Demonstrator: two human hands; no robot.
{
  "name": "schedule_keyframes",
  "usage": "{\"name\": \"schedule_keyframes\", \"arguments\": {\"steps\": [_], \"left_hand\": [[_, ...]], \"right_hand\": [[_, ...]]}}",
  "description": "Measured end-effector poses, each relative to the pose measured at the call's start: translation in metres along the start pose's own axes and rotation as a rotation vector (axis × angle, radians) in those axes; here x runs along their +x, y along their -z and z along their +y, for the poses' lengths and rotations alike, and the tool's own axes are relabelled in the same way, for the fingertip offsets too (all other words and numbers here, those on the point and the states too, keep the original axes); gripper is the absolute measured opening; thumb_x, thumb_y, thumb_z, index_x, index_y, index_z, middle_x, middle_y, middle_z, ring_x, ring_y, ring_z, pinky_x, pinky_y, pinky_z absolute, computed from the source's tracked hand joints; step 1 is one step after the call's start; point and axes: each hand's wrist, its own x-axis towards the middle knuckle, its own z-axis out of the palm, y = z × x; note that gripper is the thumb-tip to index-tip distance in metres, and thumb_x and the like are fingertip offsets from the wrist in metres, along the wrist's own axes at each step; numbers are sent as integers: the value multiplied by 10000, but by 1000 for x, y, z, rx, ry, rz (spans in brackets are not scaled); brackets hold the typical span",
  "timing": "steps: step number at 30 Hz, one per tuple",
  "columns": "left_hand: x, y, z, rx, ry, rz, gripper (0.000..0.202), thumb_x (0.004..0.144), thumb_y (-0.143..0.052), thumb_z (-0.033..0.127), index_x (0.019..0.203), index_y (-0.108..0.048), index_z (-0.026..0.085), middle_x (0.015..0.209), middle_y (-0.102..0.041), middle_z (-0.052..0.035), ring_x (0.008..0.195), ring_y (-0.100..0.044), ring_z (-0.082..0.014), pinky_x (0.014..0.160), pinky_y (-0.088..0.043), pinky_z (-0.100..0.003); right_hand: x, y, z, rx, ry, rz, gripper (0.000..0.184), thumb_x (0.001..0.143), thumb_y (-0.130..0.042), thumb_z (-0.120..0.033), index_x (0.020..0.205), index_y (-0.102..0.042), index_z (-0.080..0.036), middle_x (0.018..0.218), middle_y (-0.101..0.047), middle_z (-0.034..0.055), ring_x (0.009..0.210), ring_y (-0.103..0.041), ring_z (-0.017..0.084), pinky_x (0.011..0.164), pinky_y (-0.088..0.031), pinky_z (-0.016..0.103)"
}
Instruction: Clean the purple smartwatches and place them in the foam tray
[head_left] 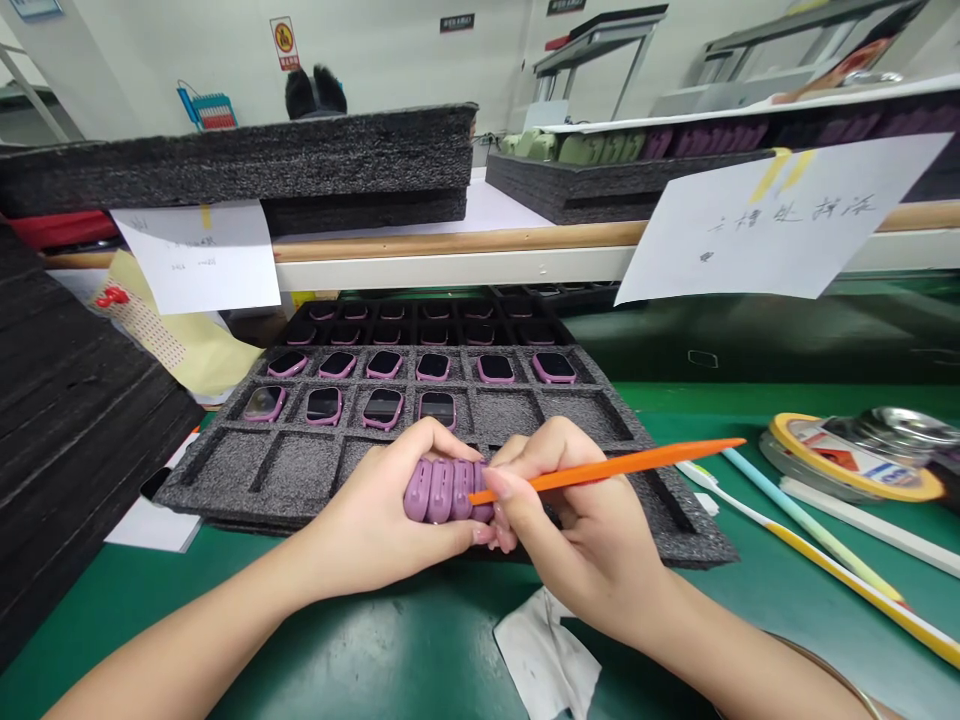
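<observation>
Several purple watch cases (442, 490) sit side by side in a row, their slotted edges facing me. My left hand (382, 510) is closed around this row, thumb below and fingers above. Between the thumb and fingers of my right hand (577, 510) is an orange pointed stick (637, 461); its lower left tip touches or nearly touches one of the cases near the right end of the row. My right fingers partly cover that end. Behind my hands lies a black foam tray (300, 470), where purple-framed watches (383, 408) with dark screens rest in compartments.
To the right lie a toothbrush (810, 550), a light blue-green stick (817, 530), a white strip (870, 525) and a tape roll (847, 460). A grey-white cloth (551, 660) is on the green table in front. Above, a shelf edge (450, 262) carries foam trays and hanging paper sheets.
</observation>
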Motion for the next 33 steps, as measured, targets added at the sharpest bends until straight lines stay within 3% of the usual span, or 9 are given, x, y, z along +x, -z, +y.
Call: {"name": "schedule_keyframes", "arguments": {"steps": [7, 17, 33], "left_hand": [[1, 0, 1, 2, 4, -2, 338, 740, -807, 258, 959, -550, 238, 945, -706, 8, 850, -629, -181, 763, -464, -311], [1, 2, 2, -26, 21, -6, 333, 741, -818, 296, 955, -569, 241, 953, -689, 15, 814, -602, -166, 753, -457, -305], [2, 1, 1, -41, 21, -12, 336, 753, -814, 272, 980, -568, 243, 883, -702, 36, 789, -631, -150, 714, -463, -274]], "right_hand": [[0, 2, 0, -30, 39, -21, 198, 983, -539, -133, 847, -455, -249, 723, -560, -11, 661, -632, 159, 505, -509, 284], [-2, 1, 5, -40, 225, -50, 218, 944, -568, -55, 929, -471, -250, 717, -551, -43, 649, -620, 139, 546, -507, 271], [-2, 0, 3, -28, 169, -11, 214, 946, -553, -56, 897, -478, -250, 687, -522, -42, 655, -637, 157, 547, -530, 296]]}}
